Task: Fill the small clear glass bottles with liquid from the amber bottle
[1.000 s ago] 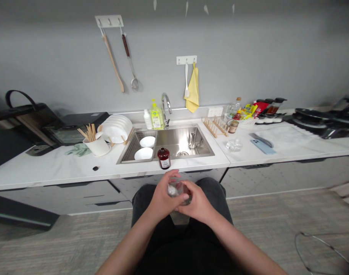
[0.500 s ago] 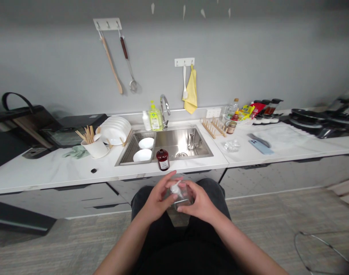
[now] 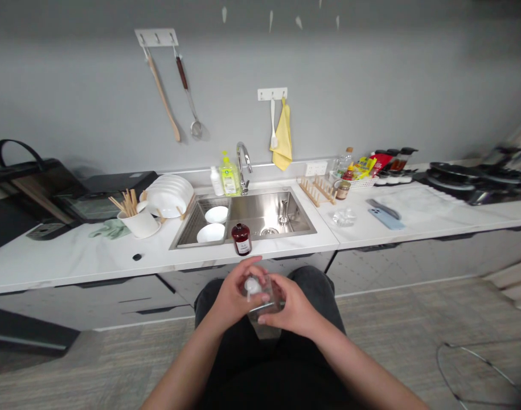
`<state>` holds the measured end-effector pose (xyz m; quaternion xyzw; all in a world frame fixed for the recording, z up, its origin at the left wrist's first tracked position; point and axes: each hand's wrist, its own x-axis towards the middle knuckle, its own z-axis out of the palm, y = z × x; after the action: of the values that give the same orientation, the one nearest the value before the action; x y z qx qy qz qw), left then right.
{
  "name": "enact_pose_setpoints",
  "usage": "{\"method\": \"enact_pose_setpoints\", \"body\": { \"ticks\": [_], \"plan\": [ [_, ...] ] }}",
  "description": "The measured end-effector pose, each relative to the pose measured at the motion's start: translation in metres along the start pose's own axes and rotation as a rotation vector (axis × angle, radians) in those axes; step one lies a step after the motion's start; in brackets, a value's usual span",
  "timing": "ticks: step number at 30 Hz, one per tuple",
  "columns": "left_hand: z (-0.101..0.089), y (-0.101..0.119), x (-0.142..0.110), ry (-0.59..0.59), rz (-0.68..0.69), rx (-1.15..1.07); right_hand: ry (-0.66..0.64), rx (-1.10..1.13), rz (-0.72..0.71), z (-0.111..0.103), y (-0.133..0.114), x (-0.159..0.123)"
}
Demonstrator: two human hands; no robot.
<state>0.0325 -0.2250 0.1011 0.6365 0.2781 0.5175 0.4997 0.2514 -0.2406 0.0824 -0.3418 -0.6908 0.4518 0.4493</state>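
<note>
Over my lap, in front of the counter edge, I hold a clear pump bottle point(image 3: 266, 309) with a white pump head point(image 3: 252, 285). My left hand point(image 3: 238, 289) has its fingers curled around the pump head. My right hand point(image 3: 293, 304) grips the transparent body from the right side. Fingers cover part of the bottle. Just beyond my hands, a dark red-brown bottle point(image 3: 242, 239) with a white label stands upright on the counter's front edge, its pump not on it.
Behind the brown bottle is a steel sink point(image 3: 281, 213) with two white bowls point(image 3: 211, 233) on its left side. A utensil holder point(image 3: 139, 223) and plates point(image 3: 175, 193) stand left. Rightward are a wooden rack point(image 3: 318, 191), crumpled clear plastic point(image 3: 344, 217) and a phone point(image 3: 386, 218).
The pump head turns between my left fingers, its nozzle pointing differently in each frame. My right hand keeps hold of the clear body. The whole view has shifted slightly.
</note>
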Motion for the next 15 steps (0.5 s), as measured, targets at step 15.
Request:
{"method": "enact_pose_setpoints", "body": {
  "ticks": [15],
  "plan": [
    [-0.008, 0.009, -0.002, 0.191, -0.125, -0.036, 0.126, -0.110, 0.066, -0.005, 0.015, -0.001]
  ]
}}
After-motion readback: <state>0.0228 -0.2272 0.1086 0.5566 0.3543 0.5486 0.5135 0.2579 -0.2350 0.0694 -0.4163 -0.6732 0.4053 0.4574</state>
